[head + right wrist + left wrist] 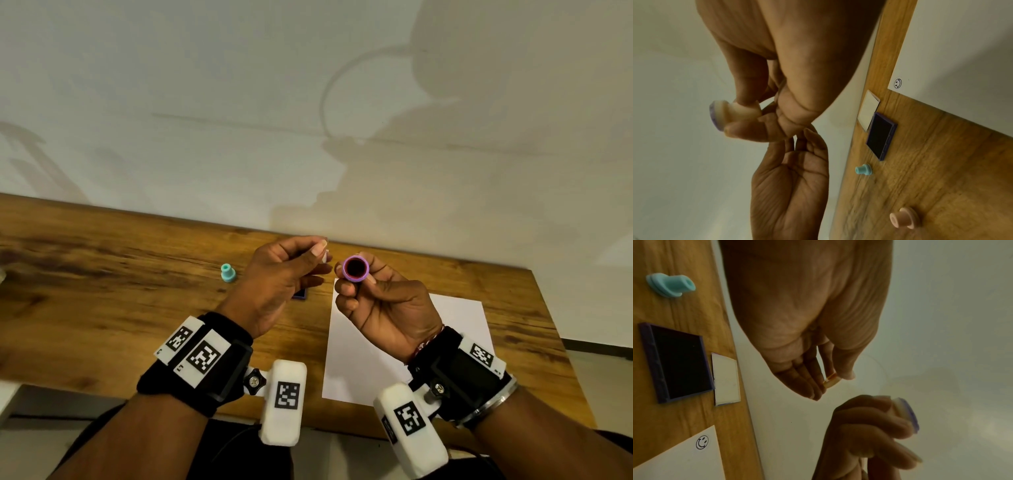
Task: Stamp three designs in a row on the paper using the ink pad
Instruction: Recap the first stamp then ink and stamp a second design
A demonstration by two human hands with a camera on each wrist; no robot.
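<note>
We've got both hands up above the table (102,246), close together near its back edge. Our right hand (383,308) is curled round a small stamp (356,268), thumb and fingers clamped on its stem, with the round inked face turned up toward the head camera. From the right wrist view the same stamp (723,113) has a pale body and a purple-stained face. Our left hand (277,284) sits right next to it, thumb and forefinger pinched together on a tiny pale piece (830,381); can't really tell what that piece is. The other left fingers are loose and fairly straight.

Down on the table, the ink pad (680,361) lies open, dark pad in a purple frame, with its pale lid (726,379) touching it along one side. A teal stamp (670,285) stands just beyond the pad, handle up. There's also a pink stamp (902,217) further off, well apart from the rest, only visible from the right wrist.

The paper (459,329) lies flat under our right hand, near the pad. One smiley print (702,442) sits in its corner closest to the pad.
</note>
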